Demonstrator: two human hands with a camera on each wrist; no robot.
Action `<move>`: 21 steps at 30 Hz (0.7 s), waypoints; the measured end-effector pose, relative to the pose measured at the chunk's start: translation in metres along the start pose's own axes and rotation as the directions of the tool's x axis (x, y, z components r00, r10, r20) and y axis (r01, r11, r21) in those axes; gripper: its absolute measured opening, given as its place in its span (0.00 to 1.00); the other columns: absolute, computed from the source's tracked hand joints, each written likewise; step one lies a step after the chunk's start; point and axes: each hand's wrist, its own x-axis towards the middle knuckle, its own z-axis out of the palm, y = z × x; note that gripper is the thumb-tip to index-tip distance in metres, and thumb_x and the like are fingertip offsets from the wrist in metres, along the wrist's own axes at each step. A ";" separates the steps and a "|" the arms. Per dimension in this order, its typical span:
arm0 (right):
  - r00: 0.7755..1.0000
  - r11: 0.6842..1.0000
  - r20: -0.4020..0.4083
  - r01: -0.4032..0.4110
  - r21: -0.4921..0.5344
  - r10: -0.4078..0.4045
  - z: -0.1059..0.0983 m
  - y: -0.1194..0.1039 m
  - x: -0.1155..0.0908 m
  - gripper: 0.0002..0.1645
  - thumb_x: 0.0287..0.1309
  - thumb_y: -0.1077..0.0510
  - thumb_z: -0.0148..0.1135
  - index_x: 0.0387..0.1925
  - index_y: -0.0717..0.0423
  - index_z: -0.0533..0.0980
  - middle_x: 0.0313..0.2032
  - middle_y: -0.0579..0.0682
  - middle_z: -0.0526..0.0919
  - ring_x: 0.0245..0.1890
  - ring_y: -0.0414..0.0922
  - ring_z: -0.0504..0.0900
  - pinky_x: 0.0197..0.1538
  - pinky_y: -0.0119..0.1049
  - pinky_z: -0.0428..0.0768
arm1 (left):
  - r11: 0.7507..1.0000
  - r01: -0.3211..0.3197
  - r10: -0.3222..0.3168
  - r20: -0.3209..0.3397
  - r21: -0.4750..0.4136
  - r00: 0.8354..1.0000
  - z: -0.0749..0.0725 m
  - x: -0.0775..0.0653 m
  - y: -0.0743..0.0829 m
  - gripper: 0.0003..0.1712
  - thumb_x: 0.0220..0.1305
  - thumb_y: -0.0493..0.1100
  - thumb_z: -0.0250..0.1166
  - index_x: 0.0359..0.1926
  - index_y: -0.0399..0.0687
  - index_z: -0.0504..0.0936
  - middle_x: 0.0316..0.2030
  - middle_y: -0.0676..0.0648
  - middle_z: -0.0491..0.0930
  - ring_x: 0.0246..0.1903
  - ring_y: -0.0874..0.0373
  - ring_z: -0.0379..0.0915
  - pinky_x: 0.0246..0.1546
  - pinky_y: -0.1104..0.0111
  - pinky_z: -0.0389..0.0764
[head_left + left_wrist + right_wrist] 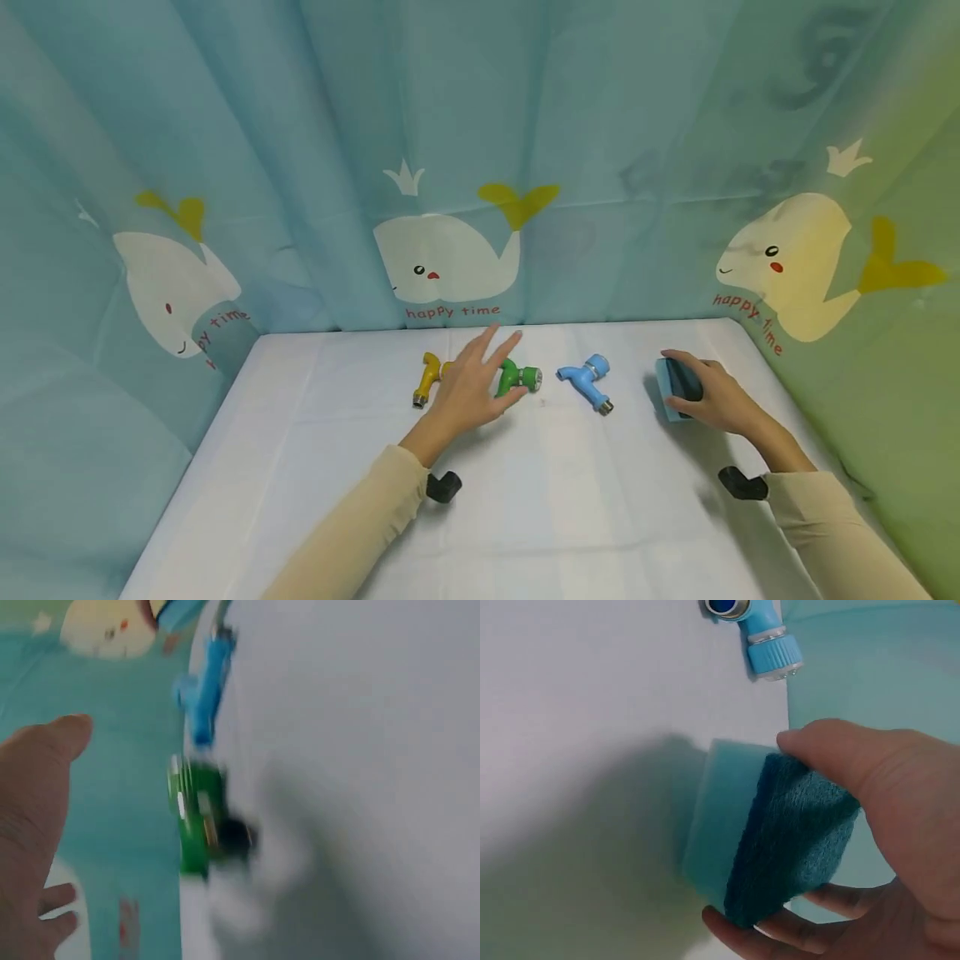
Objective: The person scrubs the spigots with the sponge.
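- At the right of the white table (pixel 570 500), the right hand (pixel 716 400) grips a sponge (pixel 663 390), thumb on one edge and fingers on the opposite one.
- The sponge has a pale blue layer and a dark blue-green scouring pad (pixel 791 836); the pale layer faces left, the pad lies on the palm side. A shadow falls beside it, but whether its lower edge touches the table I cannot tell.
- Over the back middle of the table, the left hand (pixel 463 398) is free of any load, its fingers spread and reaching forward, the thumb pointing right.
- Just by that thumb is the green tap (pixel 509 378), its round knob to the right; part of its body is hidden by the hand. In the left wrist view the thumb and this tap show apart, and the tap is blurred.
- To the left of the green tap lies the yellow tap (pixel 428 377), its metal end towards the person and its right part covered by the left hand.
- Between the green tap and the sponge lies the blue tap (pixel 585 381), apart from both, its ribbed knob towards the back and its metal end towards the near right.
- Behind the table hangs a blue-green curtain (pixel 450 100) printed with white whales, crowns and the words "happy time".
- Both arms wear beige sleeves (pixel 360 517), and a black piece (pixel 444 487) juts out by each cuff.
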 end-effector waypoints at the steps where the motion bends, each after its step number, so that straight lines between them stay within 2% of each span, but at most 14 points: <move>1: 1.000 1.000 -0.004 0.006 0.009 -0.006 0.001 0.000 -0.003 0.46 0.61 0.54 0.74 0.75 0.57 0.61 0.58 0.79 0.71 0.58 0.75 0.68 0.49 0.74 0.73 | 1.000 0.003 -0.003 0.044 -0.007 0.999 0.006 0.008 0.008 0.50 0.65 0.65 0.68 0.81 0.61 0.57 0.78 0.39 0.56 0.71 0.41 0.63 0.64 0.46 0.74; 3: 1.000 1.000 -0.026 0.003 0.024 -0.003 0.001 0.001 -0.010 0.46 0.61 0.54 0.74 0.75 0.56 0.61 0.59 0.78 0.71 0.58 0.74 0.68 0.48 0.72 0.74 | 1.000 0.007 -0.005 0.126 -0.018 0.992 0.019 0.025 0.022 0.51 0.65 0.68 0.66 0.82 0.63 0.54 0.78 0.40 0.54 0.69 0.41 0.66 0.60 0.47 0.79; 5: 0.999 0.999 -0.054 -0.002 0.049 0.005 0.000 0.002 -0.016 0.46 0.60 0.55 0.74 0.75 0.56 0.62 0.58 0.78 0.70 0.54 0.72 0.70 0.44 0.67 0.77 | 0.999 0.016 -0.009 0.212 -0.033 0.977 0.032 0.041 0.034 0.52 0.66 0.70 0.64 0.82 0.63 0.53 0.79 0.41 0.54 0.68 0.40 0.68 0.58 0.49 0.80; 9: 0.994 0.995 -0.108 -0.004 0.104 0.015 0.000 0.003 -0.028 0.45 0.60 0.56 0.75 0.74 0.56 0.64 0.53 0.76 0.69 0.44 0.64 0.75 0.35 0.48 0.79 | 0.999 0.040 -0.036 0.343 -0.005 0.939 0.056 0.065 0.058 0.55 0.62 0.75 0.63 0.82 0.64 0.53 0.78 0.44 0.56 0.64 0.44 0.71 0.49 0.53 0.84; 12: 0.993 0.992 -0.116 -0.006 0.125 0.021 0.002 0.004 -0.034 0.46 0.60 0.57 0.75 0.75 0.57 0.63 0.52 0.75 0.70 0.44 0.63 0.77 0.35 0.44 0.80 | 0.997 0.036 -0.058 0.415 0.062 0.908 0.071 0.076 0.076 0.58 0.56 0.80 0.63 0.81 0.65 0.54 0.77 0.47 0.59 0.63 0.48 0.72 0.47 0.56 0.84; 14: 0.992 0.992 -0.119 -0.015 0.125 0.030 0.004 0.005 -0.037 0.46 0.61 0.56 0.74 0.75 0.57 0.62 0.53 0.75 0.70 0.45 0.64 0.77 0.38 0.47 0.80 | 0.993 0.019 -0.069 0.452 0.114 0.889 0.080 0.081 0.087 0.61 0.53 0.83 0.62 0.81 0.64 0.55 0.75 0.49 0.60 0.62 0.50 0.71 0.49 0.57 0.82; 16: 0.992 0.991 -0.118 -0.023 0.131 0.038 0.005 0.005 -0.040 0.46 0.61 0.56 0.74 0.75 0.57 0.62 0.54 0.75 0.69 0.45 0.64 0.77 0.39 0.49 0.81 | 0.985 -0.001 -0.082 0.472 0.172 0.878 0.087 0.085 0.096 0.61 0.52 0.83 0.63 0.80 0.62 0.58 0.72 0.49 0.64 0.61 0.50 0.72 0.49 0.58 0.82; 18: 0.992 0.991 -0.124 -0.021 0.132 0.038 0.005 0.007 -0.042 0.45 0.61 0.56 0.74 0.75 0.57 0.62 0.54 0.75 0.69 0.45 0.64 0.78 0.39 0.48 0.81 | 0.975 -0.004 -0.104 0.471 0.223 0.876 0.091 0.088 0.103 0.60 0.52 0.82 0.65 0.79 0.60 0.61 0.68 0.49 0.68 0.58 0.52 0.73 0.46 0.60 0.82; 21: 0.989 0.992 -0.144 -0.008 0.124 0.026 0.006 0.008 -0.044 0.45 0.60 0.58 0.74 0.74 0.58 0.63 0.54 0.74 0.70 0.47 0.64 0.76 0.37 0.43 0.80 | 0.960 0.007 -0.138 0.448 0.282 0.883 0.096 0.093 0.109 0.57 0.52 0.78 0.69 0.76 0.57 0.66 0.59 0.48 0.75 0.52 0.53 0.74 0.41 0.63 0.82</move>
